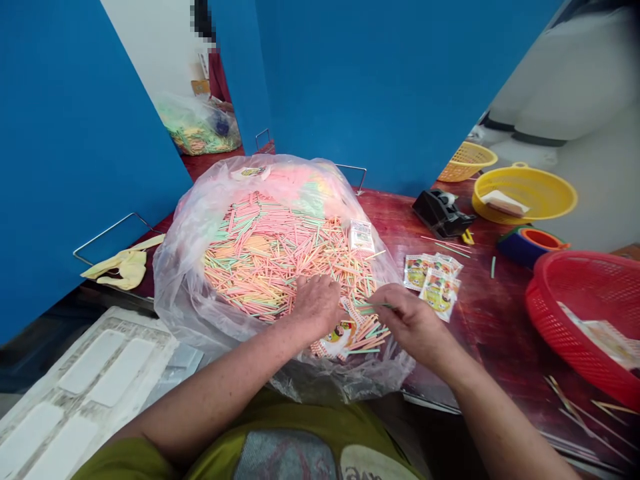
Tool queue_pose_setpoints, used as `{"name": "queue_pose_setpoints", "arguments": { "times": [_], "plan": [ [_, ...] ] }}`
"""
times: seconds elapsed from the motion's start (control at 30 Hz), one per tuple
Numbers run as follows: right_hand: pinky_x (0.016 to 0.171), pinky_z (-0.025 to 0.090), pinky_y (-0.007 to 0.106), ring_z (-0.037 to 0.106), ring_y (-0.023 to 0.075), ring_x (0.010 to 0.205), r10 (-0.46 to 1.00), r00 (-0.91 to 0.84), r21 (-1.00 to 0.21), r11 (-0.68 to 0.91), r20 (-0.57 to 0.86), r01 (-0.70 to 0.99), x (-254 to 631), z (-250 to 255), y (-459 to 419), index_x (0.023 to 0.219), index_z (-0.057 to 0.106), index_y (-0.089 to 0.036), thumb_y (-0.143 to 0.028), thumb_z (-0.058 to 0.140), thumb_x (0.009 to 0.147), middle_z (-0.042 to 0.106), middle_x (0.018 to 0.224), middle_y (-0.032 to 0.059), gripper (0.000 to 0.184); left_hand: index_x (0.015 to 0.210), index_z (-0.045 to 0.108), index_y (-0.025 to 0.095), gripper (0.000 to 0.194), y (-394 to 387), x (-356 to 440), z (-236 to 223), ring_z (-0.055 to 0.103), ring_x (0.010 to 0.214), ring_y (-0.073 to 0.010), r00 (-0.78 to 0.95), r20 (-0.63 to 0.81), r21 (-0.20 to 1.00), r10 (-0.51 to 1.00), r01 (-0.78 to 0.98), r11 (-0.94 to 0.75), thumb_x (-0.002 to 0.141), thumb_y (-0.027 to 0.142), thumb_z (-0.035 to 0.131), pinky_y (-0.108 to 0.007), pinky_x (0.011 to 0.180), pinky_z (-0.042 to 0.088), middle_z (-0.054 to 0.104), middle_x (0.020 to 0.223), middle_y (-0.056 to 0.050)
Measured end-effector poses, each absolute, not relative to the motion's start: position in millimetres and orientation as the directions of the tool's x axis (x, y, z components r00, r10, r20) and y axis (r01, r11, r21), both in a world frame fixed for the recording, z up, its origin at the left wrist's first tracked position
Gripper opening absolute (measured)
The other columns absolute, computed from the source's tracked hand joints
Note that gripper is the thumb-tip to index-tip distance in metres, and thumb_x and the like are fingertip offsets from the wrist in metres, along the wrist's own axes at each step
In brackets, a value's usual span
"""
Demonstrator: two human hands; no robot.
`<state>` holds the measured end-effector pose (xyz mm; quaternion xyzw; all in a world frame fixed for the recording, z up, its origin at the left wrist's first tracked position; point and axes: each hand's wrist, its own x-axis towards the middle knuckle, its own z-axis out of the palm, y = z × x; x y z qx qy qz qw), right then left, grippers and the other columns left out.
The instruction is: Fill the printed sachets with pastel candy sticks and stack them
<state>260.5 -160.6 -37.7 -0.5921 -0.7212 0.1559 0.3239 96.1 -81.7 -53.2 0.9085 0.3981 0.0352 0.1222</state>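
Observation:
A large clear plastic bag (180,280) lies open, full of thin pastel sticks (265,233) in pink, green, yellow and orange. Over the near part of the pile is my left hand (316,307), fingers bent and partly hidden, at the edge of a printed packet (340,337). That packet rests on the sticks, just right of the hand. At the bag's right rim, my right hand (410,320) pinches a few thin green sticks (371,307), their ends pointing toward the packet. A small stack of white-and-red packets (361,237) sits on the pile's right side.
Right of the bag, the dark red table (485,320) holds flat printed packets (434,280), a black tape dispenser (443,213), yellow baskets (530,190) and a red basket (585,293). Blue panels (350,87) stand behind. A yellow glove (123,267) and white foam lid (95,380) are at left.

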Motion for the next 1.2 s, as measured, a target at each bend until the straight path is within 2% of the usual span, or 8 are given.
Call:
{"name": "queue_pose_setpoints", "arguments": {
  "times": [0.17, 0.33, 0.53, 0.63, 0.73, 0.9, 1.03, 1.2],
  "plan": [
    [0.067, 0.047, 0.027, 0.055, 0.0158, 0.077, 0.905, -0.071, -0.523, 0.305, 0.42, 0.796, 255, -57, -163, 0.082, 0.059, -0.017, -0.012, 0.041, 0.081, 0.056, 0.083, 0.0073, 0.018, 0.08, 0.062, 0.017, 0.038, -89, 83, -54, 0.051, 0.087, -0.0258, 0.619, -0.034, 0.098, 0.784, 0.783, -0.614, 0.068, 0.053, 0.061, -0.044, 0.083, 0.028, 0.061, 0.084, -0.008],
    [0.056, 0.045, 0.025, 0.051, 0.014, 0.061, 0.946, -0.166, -0.457, 0.282, 0.277, 0.844, 252, -73, -158, 0.065, 0.054, -0.017, -0.008, 0.038, 0.076, 0.053, 0.068, 0.0052, 0.022, 0.083, 0.061, 0.019, 0.026, -86, 81, -61, 0.051, 0.091, -0.0254, 0.63, -0.061, 0.135, 0.774, 0.774, -0.619, 0.074, 0.043, 0.057, -0.042, 0.08, 0.03, 0.061, 0.09, -0.007],
    [0.064, 0.046, 0.027, 0.053, 0.0149, 0.071, 0.936, -0.138, -0.522, 0.298, 0.324, 0.799, 260, -57, -160, 0.074, 0.057, -0.017, -0.013, 0.04, 0.081, 0.055, 0.074, 0.0053, 0.019, 0.079, 0.061, 0.017, 0.027, -73, 76, -45, 0.055, 0.081, -0.0208, 0.558, -0.087, 0.12, 0.826, 0.828, -0.547, 0.087, 0.025, 0.036, -0.039, 0.076, 0.031, 0.061, 0.08, -0.007],
    [0.063, 0.045, 0.026, 0.053, 0.0146, 0.071, 0.935, -0.184, -0.515, 0.323, 0.304, 0.794, 251, -57, -163, 0.073, 0.056, -0.017, -0.011, 0.037, 0.081, 0.055, 0.075, 0.0059, 0.021, 0.08, 0.061, 0.018, 0.032, -84, 73, -38, 0.054, 0.083, -0.0223, 0.622, -0.105, 0.128, 0.776, 0.782, -0.61, 0.085, 0.042, 0.04, -0.039, 0.077, 0.032, 0.062, 0.081, -0.007],
    [0.064, 0.045, 0.027, 0.052, 0.015, 0.072, 0.938, -0.172, -0.521, 0.313, 0.3, 0.794, 239, -62, -163, 0.074, 0.056, -0.016, -0.011, 0.036, 0.082, 0.055, 0.077, 0.0069, 0.022, 0.088, 0.059, 0.018, 0.047, -95, 74, -45, 0.052, 0.092, -0.0275, 0.636, -0.13, 0.128, 0.761, 0.772, -0.623, 0.066, 0.06, 0.058, -0.041, 0.079, 0.033, 0.061, 0.092, -0.009],
    [0.062, 0.044, 0.025, 0.051, 0.0143, 0.068, 0.937, -0.301, -0.509, 0.35, 0.179, 0.786, 238, -66, -149, 0.069, 0.056, -0.017, -0.007, 0.037, 0.077, 0.054, 0.071, 0.0052, 0.023, 0.08, 0.058, 0.021, 0.019, -80, 75, -56, 0.057, 0.085, -0.0225, 0.611, -0.266, 0.226, 0.746, 0.792, -0.568, 0.072, 0.039, 0.057, -0.037, 0.078, 0.036, 0.063, 0.085, -0.002],
    [0.062, 0.043, 0.027, 0.052, 0.0167, 0.068, 0.951, -0.07, -0.445, 0.205, 0.301, 0.872, 249, -59, -142, 0.067, 0.056, -0.017, -0.008, 0.039, 0.075, 0.054, 0.07, 0.0067, 0.021, 0.086, 0.058, 0.025, 0.016, -60, 68, -47, 0.059, 0.081, -0.0193, 0.621, -0.306, 0.277, 0.722, 0.783, -0.557, 0.071, 0.028, 0.054, -0.032, 0.075, 0.038, 0.066, 0.083, 0.002],
    [0.064, 0.043, 0.025, 0.051, 0.0143, 0.07, 0.948, -0.177, -0.507, 0.292, 0.264, 0.811, 223, -67, -145, 0.073, 0.056, -0.018, -0.004, 0.038, 0.072, 0.056, 0.076, 0.005, 0.023, 0.081, 0.061, 0.024, 0.013, -54, 79, -34, 0.06, 0.083, -0.0212, 0.637, -0.316, 0.166, 0.703, 0.766, -0.62, 0.071, 0.023, 0.052, -0.035, 0.075, 0.04, 0.067, 0.084, -0.001]
  ]
}}
